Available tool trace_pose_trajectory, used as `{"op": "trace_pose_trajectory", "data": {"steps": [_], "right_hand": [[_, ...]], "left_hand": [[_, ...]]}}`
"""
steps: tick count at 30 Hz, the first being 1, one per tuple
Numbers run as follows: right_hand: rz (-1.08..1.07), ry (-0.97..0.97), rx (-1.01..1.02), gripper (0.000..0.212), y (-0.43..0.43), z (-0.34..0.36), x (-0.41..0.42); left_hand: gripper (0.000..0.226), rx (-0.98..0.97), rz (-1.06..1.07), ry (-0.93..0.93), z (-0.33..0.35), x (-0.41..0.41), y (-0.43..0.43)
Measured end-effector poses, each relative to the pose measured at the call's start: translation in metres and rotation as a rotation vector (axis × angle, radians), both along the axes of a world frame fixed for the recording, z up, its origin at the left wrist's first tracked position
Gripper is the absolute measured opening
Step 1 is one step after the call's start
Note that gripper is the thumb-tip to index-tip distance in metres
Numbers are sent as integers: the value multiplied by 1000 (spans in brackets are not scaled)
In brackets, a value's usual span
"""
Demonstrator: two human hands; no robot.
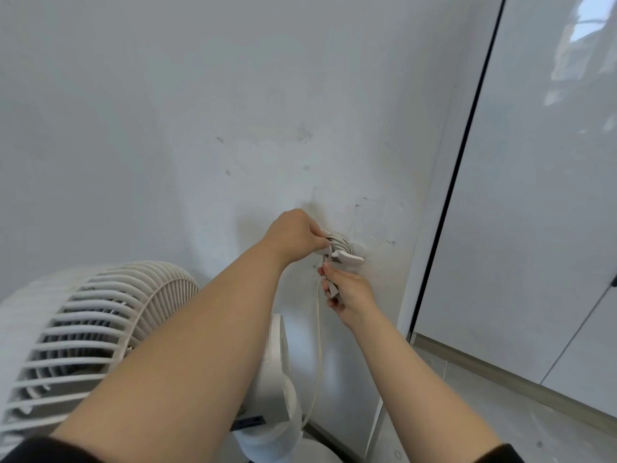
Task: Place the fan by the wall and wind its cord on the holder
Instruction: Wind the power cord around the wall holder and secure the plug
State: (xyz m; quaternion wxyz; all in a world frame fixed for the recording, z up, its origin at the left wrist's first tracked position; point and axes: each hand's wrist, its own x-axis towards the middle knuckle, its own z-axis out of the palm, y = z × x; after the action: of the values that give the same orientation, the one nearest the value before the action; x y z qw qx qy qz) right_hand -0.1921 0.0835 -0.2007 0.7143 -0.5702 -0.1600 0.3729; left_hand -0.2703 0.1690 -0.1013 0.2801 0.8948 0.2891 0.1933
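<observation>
Fan (83, 329) beside wall (167, 128), unlabelled

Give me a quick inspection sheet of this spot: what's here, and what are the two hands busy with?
Surface: pale wall, scuffed and marked around the holder; grey floor at lower right.
Job's things: white fan stands close to the wall; round holder on the wall carries several turns of cord.
Clutter: nothing seen.
Hands: left hand pinches the coils on the holder; right hand grips the cord's end piece just below it.
Cables: cord hangs slack from the holder down behind the fan.
Surroundings: glossy white panels to the right, with a dark vertical seam.
</observation>
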Motion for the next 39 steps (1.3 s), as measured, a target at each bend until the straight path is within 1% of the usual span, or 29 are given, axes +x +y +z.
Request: {"op": "trace_pose_trajectory", "data": {"steps": [4, 7, 12, 16, 22, 27, 33, 39], "right_hand": [[-23, -36, -41, 20, 1, -3, 1], [-50, -38, 24, 20, 2, -9, -2], [-73, -13, 119, 19, 3, -13, -4], [-82, -24, 79, 20, 3, -11, 0], [-44, -40, 13, 20, 3, -6, 4], [-81, -61, 11, 20, 3, -7, 1], [-113, 62, 70, 24, 5, -8, -6], [-137, 153, 39, 24, 10, 2, -8]], "left_hand": [[15, 121, 10, 41, 2, 5, -1], [14, 186, -8, 54, 3, 7, 0], [17, 177, -31, 28, 3, 6, 4], [21, 170, -30, 27, 3, 9, 5], [21, 233, -37, 58, 1, 11, 4], [22, 259, -24, 64, 1, 11, 2], [23, 308, -8, 102, 1, 15, 0], [22, 356, -1, 145, 1, 16, -3]]}}
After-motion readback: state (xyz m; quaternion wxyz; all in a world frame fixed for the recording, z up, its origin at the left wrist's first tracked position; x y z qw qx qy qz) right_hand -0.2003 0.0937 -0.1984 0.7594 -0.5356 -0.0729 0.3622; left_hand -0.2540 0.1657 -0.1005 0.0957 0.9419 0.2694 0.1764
